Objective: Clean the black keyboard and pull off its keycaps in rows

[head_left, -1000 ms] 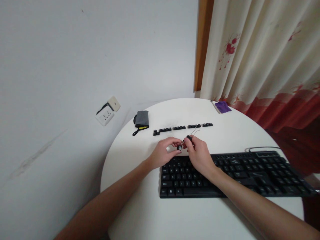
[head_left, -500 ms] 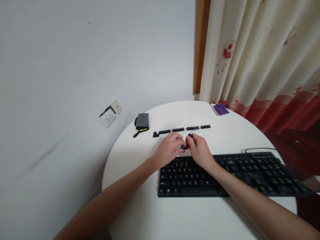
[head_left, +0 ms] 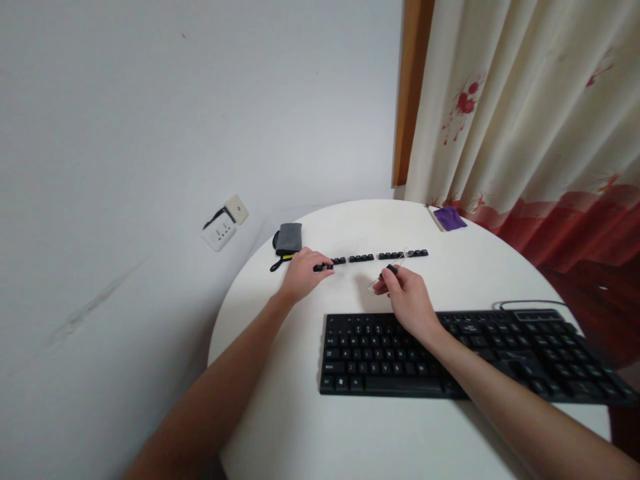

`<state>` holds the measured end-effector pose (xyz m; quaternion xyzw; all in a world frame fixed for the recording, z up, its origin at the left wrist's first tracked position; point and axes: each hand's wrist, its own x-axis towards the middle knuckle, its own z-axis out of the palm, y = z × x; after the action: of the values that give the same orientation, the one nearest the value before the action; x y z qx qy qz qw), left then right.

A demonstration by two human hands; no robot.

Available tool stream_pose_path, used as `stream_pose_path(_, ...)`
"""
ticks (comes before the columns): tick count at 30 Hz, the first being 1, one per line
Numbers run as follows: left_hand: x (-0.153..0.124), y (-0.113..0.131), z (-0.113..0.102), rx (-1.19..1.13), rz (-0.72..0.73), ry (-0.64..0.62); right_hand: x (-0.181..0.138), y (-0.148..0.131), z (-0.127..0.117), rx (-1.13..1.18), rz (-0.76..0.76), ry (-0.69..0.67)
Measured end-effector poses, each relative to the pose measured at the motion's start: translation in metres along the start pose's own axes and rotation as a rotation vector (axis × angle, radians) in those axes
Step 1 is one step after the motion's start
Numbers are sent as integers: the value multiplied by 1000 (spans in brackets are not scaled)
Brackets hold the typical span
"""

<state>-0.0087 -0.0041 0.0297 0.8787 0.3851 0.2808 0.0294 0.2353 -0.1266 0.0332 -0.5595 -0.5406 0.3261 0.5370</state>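
Note:
At the left end of a row of loose black keycaps, my left hand pinches a keycap down at the tabletop. The fingers partly cover the caps beside it. My right hand is closed around the dark handle of a wire keycap puller; thin wire loops stick out at both ends. It hovers above the far edge of a black keyboard, whose top-left keys are partly gone from the back row. The right forearm crosses over the keyboard.
A grey pouch with a black loop lies behind my left hand. A purple cloth sits at the table's back right. The keyboard cable curves behind the keyboard. A wall socket is at left, a curtain at right.
My left hand has moved left and away from the right hand, carrying a keycap to the row's left end. My right hand stays nearly in place with the puller. The view shifted slightly.

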Motion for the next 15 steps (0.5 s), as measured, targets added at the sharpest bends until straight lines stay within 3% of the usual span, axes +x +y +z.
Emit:
stream_pose_path(7, -6, -19, 14, 38, -52, -78, -1, 0, 0, 2, -7, 3)
stream_pose_path(15, -9, -20, 16, 78, -100, 17, -4, -5, 0, 3, -13, 0)
